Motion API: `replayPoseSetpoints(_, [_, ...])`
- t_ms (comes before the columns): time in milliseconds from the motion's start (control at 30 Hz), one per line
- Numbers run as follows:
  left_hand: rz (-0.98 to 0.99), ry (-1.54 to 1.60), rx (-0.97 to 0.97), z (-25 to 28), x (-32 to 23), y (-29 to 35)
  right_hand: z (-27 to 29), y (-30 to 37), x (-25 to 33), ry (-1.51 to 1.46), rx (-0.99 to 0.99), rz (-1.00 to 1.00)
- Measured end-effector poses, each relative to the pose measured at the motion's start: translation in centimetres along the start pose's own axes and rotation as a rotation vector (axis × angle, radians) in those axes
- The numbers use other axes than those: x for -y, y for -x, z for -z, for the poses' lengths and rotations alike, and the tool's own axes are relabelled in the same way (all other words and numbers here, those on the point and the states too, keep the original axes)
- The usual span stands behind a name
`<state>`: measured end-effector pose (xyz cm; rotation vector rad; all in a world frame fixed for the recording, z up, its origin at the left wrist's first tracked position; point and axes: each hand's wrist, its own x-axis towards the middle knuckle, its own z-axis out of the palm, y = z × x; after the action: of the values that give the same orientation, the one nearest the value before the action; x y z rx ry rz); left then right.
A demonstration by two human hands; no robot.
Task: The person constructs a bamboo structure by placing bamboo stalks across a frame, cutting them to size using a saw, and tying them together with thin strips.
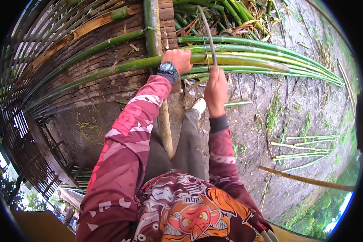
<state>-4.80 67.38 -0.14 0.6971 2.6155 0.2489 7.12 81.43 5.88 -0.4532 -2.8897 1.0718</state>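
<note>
My left hand, with a black watch on its wrist, is closed around a thick green bamboo pole. That pole lies crosswise over a bamboo post which runs away from me. To the right of it, my right hand grips the near end of a bow saw, a curved grey frame with a thin line strung along its left side. The saw's thin side crosses the held pole just right of my left hand; whether it has cut in is too small to tell. Several slimmer green bamboo poles lie alongside.
A brown slatted platform is at the left, beside a lattice of bamboo strips. More cut bamboo is heaped at the far side. On the muddy ground at right lie short thin stalks and a brown pole.
</note>
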Motion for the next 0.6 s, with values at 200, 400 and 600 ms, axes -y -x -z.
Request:
replayPoseSetpoints(200, [0.081, -0.060, 0.178, 0.7, 1.4, -0.3, 5.4, 12.5, 1.3, -0.048, 0.074, -0.130])
replayPoseSetpoints(400, [-0.017, -0.013, -0.110, -1.2, 1.3, -0.1, -1.3, -5.7, 2.7, -0.151, -0.068, -0.115])
replayPoseSetpoints(600, [0.001, -0.061, -0.014, -0.9, 1.3, -0.1, 0.0, 0.6, 0.0, 0.095, -0.099, 0.196])
